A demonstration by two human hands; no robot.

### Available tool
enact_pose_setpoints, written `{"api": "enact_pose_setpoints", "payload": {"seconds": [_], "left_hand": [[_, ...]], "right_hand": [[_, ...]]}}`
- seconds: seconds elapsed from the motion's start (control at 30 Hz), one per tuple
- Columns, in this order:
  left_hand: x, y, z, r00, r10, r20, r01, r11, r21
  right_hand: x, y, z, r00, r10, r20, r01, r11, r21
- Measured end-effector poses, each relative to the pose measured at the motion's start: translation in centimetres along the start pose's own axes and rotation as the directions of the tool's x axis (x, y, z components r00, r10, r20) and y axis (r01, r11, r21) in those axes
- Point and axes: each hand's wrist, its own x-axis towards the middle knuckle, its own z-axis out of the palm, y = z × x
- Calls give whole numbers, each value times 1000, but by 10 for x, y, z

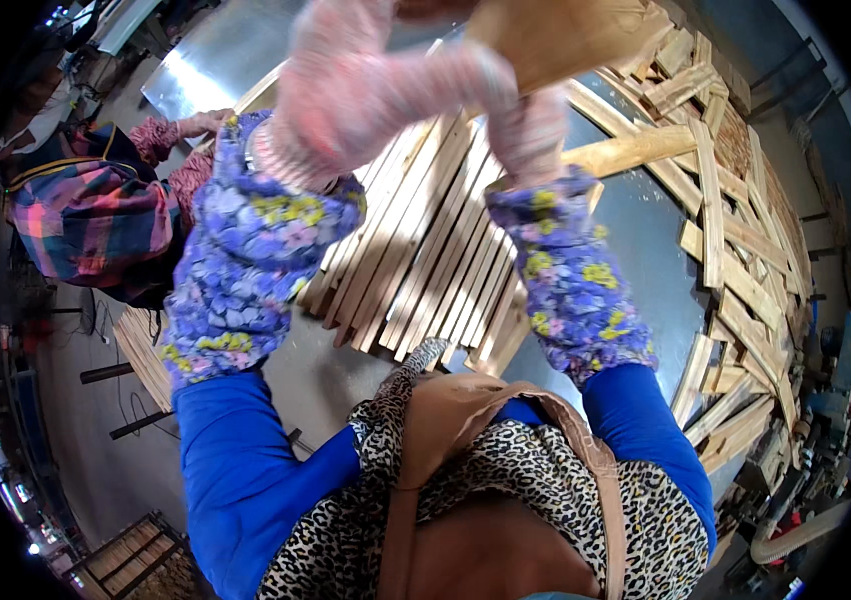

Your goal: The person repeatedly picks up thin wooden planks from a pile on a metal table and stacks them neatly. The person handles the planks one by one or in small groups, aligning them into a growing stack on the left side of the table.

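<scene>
Both my hands wear pink-and-white knit gloves and are raised at the top of the view. My left hand is smeared by motion; one part stretches right to the lower left corner of a wooden board, another runs up out of view. Against the board's lower edge, my right hand is closed on it. The board is cut off by the upper edge. Beneath my hands, several long narrow wood strips lie side by side on a grey metal table. A blurred brown shape shows between my left hand and the board.
On the right, a jumbled pile of wood pieces covers the table's side. One curved-edged plank points from it toward my right hand. At the left, another person in a plaid top reaches onto the table. More strips lie lower left.
</scene>
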Motion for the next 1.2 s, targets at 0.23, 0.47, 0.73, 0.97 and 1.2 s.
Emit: {"api": "enact_pose_setpoints", "payload": {"seconds": [0.23,0.47,0.73,0.97,1.2], "left_hand": [[-97,-120,42,881,-472,-13,305,548,779],[-163,-195,-119,614,-709,-348,231,-260,938],[-217,-240,-209,610,-708,-356,415,-97,905],[-311,-292,-170,366,-853,-373,754,36,656],[-303,-331,-189,276,-879,-389,935,152,320]], "right_hand": [[-15,75,-52,678,648,347,-711,457,535],[-231,79,-151,251,946,-203,-869,128,-479],[-277,101,-128,170,917,-361,-975,103,-196],[-254,111,-125,69,990,-123,-987,86,137],[-255,117,-105,159,986,-49,-978,150,-147]]}}
